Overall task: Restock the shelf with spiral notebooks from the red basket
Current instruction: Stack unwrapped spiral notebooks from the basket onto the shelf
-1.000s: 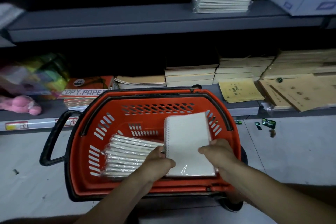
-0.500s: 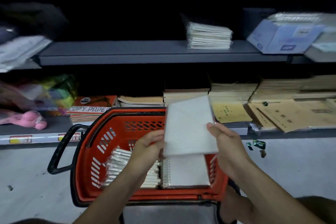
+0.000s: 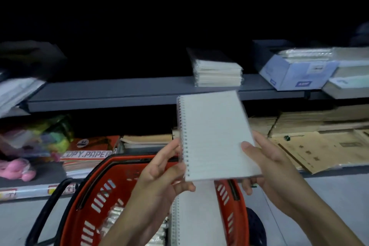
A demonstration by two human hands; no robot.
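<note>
White and spiral-bound, one notebook (image 3: pixel 216 138) is held up in front of the shelves, its wire coil along the left edge and its lined face toward the camera. Two hands hold it: the left hand (image 3: pixel 163 173) pinches the lower coil edge, and the right hand (image 3: pixel 265 166) grips the lower right edge with the thumb on the front and the fingers behind.

Below them sits one red basket (image 3: pixel 95 199) with a black handle (image 3: pixel 48 209) — inside it lies a second spiral notebook (image 3: pixel 196 215), flat, just under the raised one, and beside that a wrapped pack of more notebooks (image 3: pixel 117 217), too blurred to count.

On the middle shelf (image 3: pixel 119 91) stands one wrapped stack of notebooks (image 3: pixel 217 74), directly behind and above the held one. To its right sits one pale blue box (image 3: pixel 295 74).

On the lowest shelf, left of the basket, lie one orange pack marked copy paper (image 3: pixel 89 152) and one pink toy (image 3: pixel 17 170); brown paper books (image 3: pixel 319 142) are piled on the right.
</note>
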